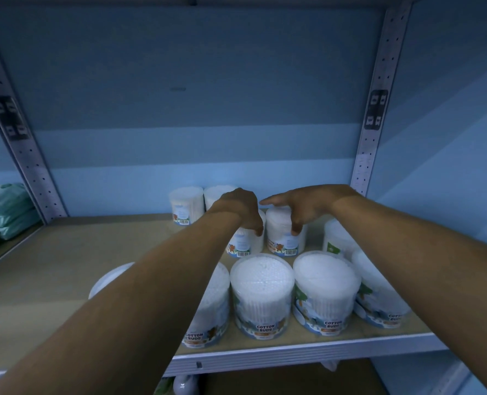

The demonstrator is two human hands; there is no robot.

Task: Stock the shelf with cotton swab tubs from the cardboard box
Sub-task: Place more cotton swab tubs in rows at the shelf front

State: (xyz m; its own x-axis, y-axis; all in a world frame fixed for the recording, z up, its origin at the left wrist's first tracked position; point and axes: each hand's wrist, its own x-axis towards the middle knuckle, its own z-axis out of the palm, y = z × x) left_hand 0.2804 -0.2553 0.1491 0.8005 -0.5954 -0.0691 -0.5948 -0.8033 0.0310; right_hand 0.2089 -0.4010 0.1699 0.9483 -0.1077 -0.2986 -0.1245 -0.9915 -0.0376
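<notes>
- Both forearms stretch out from the near edge, over the front row of tubs [262, 292], which stand upright just behind the lip of the shelf [293, 356]. Any dip of an elbow on the way back could, I think, clip a lid and push a front tub off the edge.
- Further in, the left hand [241, 208] curls its fingers down round the top of a smaller tub [246, 243] in the middle row and seems to grip it from above, though the wrist hides most of the hold.
- Next to it, the right hand [302, 205] rests on the neighbouring tub [285, 235], thumb down the front of the wall and forefinger pointing left; the other fingers are hidden behind, so I read it as a loose clasp.
- These two tubs touch or nearly touch each other, so shifting one may drag or tip the other.
- Behind them two more tubs [186, 205] stand against the back wall; a hard push inward could knock them over, since they are tall for their width.
- On the right another tub [336, 238] sits close by the right wrist, and a sideways sweep might catch it.
- One tub at the front left [108, 277] is largely hidden under the left arm, so I cannot tell how steadily it stands.
- Green packs [6, 209] lie well apart in the bay to the left, out of harm's way.
- No cardboard box shows from where I stand.
</notes>
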